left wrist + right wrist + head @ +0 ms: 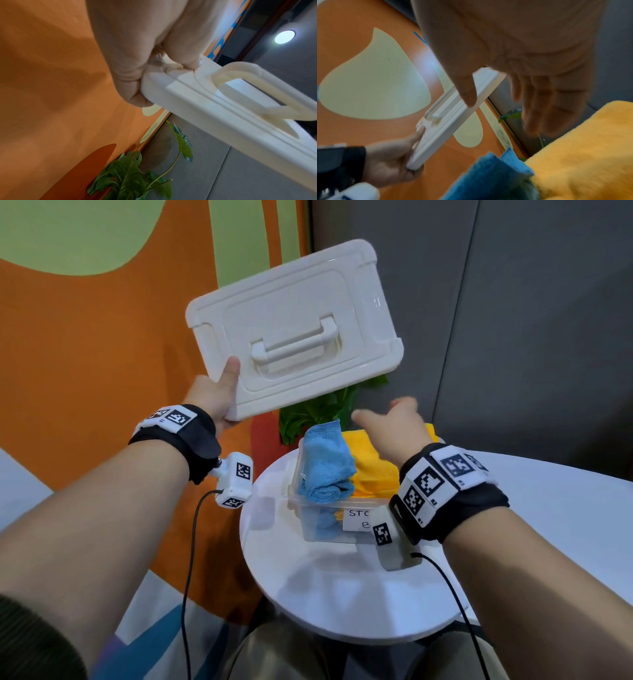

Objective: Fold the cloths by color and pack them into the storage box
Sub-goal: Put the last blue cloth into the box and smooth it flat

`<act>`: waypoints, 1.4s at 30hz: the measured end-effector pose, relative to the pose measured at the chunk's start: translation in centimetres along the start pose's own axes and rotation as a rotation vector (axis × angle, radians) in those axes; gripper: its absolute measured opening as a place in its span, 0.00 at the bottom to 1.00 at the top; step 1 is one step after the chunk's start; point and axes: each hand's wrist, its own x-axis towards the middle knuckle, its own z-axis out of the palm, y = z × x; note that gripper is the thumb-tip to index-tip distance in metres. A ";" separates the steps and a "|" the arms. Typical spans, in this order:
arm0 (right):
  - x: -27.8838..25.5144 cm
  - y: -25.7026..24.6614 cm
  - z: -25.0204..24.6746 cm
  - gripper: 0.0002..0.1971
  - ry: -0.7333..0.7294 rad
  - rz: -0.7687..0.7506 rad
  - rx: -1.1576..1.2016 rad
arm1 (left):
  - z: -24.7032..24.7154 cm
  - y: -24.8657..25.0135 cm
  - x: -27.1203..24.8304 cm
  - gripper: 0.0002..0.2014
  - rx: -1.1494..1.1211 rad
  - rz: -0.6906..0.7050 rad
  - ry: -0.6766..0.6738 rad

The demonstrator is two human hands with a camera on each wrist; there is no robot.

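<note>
Holding the white lid (294,326) by its lower-left corner, the left hand (214,398) clamps thumb on top and fingers beneath, keeping it tilted in the upper middle of the frame, above and left of the storage box (329,522). The box sits lower centre on the worktop (342,583), with the blue cloth (325,467) and yellow cloth (376,467) heaped above its rim. The right hand (394,426), fingers spread and empty, hovers over the yellow cloth, nearer the lid's free lower-right edge. Closing likely needs that edge caught and the lid's long axis lined up with the box.

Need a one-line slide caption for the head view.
Left hand holds the lid above the box of cloths; right hand open.
</note>
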 end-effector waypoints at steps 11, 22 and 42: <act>-0.1 0.7 3.0 0.19 -0.373 0.043 -0.459 | -0.3 -0.4 0.4 0.39 0.083 -0.037 0.054; -0.6 -0.4 3.6 0.18 -0.347 -0.041 -0.612 | -0.2 -0.8 0.3 0.40 0.037 -0.132 0.131; -1.8 -0.8 4.3 0.17 -0.459 -0.252 -0.655 | 1.7 -3.1 -5.0 0.23 0.298 -0.108 0.412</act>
